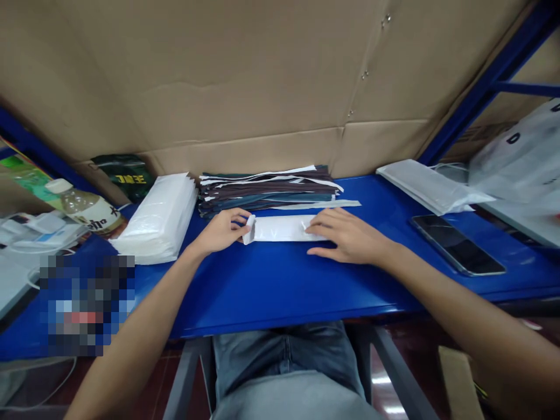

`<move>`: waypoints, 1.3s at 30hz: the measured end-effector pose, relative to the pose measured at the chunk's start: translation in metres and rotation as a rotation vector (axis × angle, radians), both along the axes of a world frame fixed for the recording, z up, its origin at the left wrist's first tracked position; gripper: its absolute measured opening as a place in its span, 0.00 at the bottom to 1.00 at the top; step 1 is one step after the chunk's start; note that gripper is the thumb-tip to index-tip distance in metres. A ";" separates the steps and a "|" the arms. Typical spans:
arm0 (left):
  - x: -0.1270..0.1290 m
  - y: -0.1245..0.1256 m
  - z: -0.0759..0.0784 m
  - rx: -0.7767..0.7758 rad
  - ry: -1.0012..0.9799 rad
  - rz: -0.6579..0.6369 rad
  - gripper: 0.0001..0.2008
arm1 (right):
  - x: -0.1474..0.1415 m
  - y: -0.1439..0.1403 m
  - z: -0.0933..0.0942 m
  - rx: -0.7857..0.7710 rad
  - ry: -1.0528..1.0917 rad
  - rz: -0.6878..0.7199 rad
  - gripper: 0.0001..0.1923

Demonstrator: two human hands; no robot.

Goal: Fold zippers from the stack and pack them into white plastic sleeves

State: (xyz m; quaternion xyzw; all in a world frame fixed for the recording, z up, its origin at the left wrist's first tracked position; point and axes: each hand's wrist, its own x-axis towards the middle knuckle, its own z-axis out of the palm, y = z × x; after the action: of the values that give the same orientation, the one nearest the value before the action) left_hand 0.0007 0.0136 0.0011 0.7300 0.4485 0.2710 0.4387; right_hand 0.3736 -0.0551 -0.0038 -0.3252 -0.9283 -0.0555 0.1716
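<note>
At center frame, the left hand [221,231] is pinching the folded end of a white packet [284,228] on the blue tabletop [271,286], while the right hand [347,236] is lying open, pressing it flat. A loose pinch could be letting the flap spring open. The bottle [85,210] label at left is unreadable

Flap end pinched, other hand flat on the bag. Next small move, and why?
Probably fold the flap over and press it down. The left hand pinches the raised flap at the left end of the white bag, while the right hand lies flat on its right end, pinning it to the blue table.
</note>
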 end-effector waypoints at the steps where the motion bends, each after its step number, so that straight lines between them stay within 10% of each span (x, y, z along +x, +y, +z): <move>1: -0.004 0.003 -0.003 0.045 0.022 -0.032 0.21 | 0.006 0.005 -0.001 -0.036 0.061 -0.032 0.21; 7: -0.010 0.008 -0.011 0.327 0.165 0.051 0.15 | 0.054 0.033 0.003 -0.471 0.182 -0.447 0.29; 12: -0.001 0.003 -0.013 0.513 0.330 0.003 0.10 | 0.061 0.039 0.008 -0.883 0.448 -0.387 0.27; 29: 0.010 0.004 -0.011 0.264 -0.377 0.044 0.28 | 0.057 0.043 -0.012 -0.788 1.150 -0.360 0.30; 39: 0.027 -0.019 -0.003 0.520 0.281 -0.175 0.23 | 0.040 0.032 -0.014 -0.779 1.062 -0.367 0.22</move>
State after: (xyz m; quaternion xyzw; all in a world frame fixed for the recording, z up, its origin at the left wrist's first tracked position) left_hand 0.0278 -0.0049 -0.0022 0.8841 0.3556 0.2343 0.1925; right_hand 0.4137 -0.0228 -0.0180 -0.4985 -0.6003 0.4214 0.4622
